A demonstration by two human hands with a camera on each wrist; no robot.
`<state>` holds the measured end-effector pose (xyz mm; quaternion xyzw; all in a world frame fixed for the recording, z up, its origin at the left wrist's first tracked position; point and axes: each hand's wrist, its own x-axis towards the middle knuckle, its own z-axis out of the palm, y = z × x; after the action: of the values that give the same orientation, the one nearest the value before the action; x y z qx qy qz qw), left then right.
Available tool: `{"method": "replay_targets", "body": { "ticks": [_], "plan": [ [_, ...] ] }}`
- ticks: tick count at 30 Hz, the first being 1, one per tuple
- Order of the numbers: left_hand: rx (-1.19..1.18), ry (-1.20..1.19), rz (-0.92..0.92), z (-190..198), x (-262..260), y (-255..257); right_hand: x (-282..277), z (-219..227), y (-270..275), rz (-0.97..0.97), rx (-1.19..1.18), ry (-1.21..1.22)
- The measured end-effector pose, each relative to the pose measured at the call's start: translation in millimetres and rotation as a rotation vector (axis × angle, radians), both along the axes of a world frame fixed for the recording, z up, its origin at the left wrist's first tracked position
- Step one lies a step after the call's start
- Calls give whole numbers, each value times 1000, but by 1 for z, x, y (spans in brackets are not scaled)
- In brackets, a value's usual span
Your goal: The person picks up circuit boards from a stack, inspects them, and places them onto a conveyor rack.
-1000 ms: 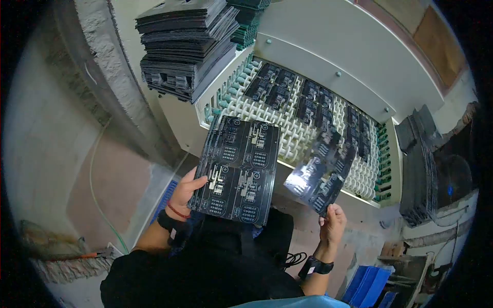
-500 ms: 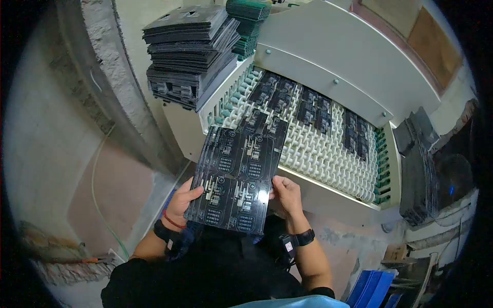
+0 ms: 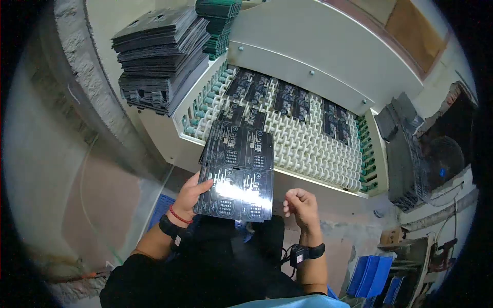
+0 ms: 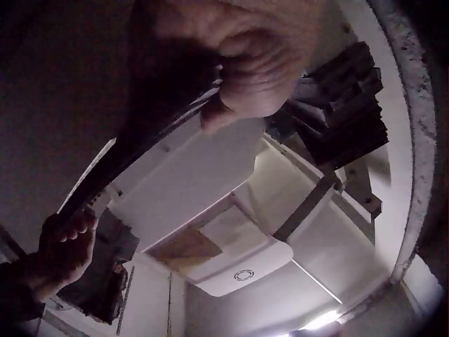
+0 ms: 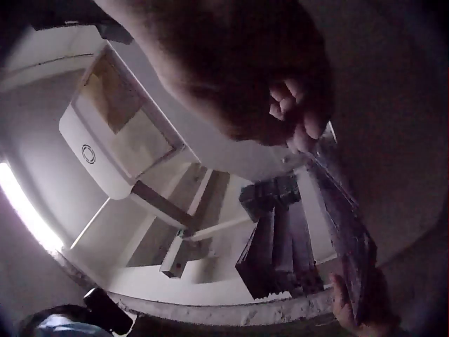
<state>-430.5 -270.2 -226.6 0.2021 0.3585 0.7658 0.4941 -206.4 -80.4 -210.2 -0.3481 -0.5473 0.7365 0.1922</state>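
In the head view my left hand (image 3: 188, 197) grips the lower left edge of a stack of black circuit panels (image 3: 239, 159), thumb on top. Light glares off the lowest part of the top panel. My right hand (image 3: 303, 205) is just right of the stack, fingers curled, with a small gap between and nothing visible in it. Another panel (image 3: 241, 115) shows beyond the stack's far edge; whether it lies on the rollers is unclear. Three panel groups lie along the back of the white roller conveyor (image 3: 313, 149), one of them at the right (image 3: 336, 121).
A tall pile of dark sheets (image 3: 159, 56) stands on the machine's left corner, with green racks (image 3: 218, 25) behind it. The machine's pale cover (image 3: 318, 46) rises behind the rollers. More dark racks (image 3: 403, 154) stand at the right, and blue bins (image 3: 370, 274) are below.
My right hand has moved from holding a separate panel over the rollers to the stack's right edge, then slightly away, without that panel. A panel now shows beyond the stack. The head view has shifted.
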Motion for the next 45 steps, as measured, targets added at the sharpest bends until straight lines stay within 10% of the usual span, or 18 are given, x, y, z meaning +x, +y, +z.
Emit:
{"method": "replay_targets", "body": {
  "ticks": [6,18,22,24,30,34,41,45],
  "plan": [
    [-69,76,82,-8,6,10,-9,-16,-18,196,215,-92],
    [-32,69,148,-6,-5,-11,11,-38,85,-275,235,22],
    [-9,-50,124,-10,-9,-16,8,-21,87,-294,337,-182],
    [1,-119,118,-12,-8,-17,10,-5,76,-497,842,-629],
    [-49,7,69,-6,7,1,10,-2,9,-8,619,-199],
    [-42,57,65,0,26,23,-1,8,-34,38,1144,-433],
    [-55,36,130,7,31,30,24,-14,13,-276,241,152],
    [-39,-6,154,-5,18,18,71,-24,81,-547,347,215]
  ]
}}
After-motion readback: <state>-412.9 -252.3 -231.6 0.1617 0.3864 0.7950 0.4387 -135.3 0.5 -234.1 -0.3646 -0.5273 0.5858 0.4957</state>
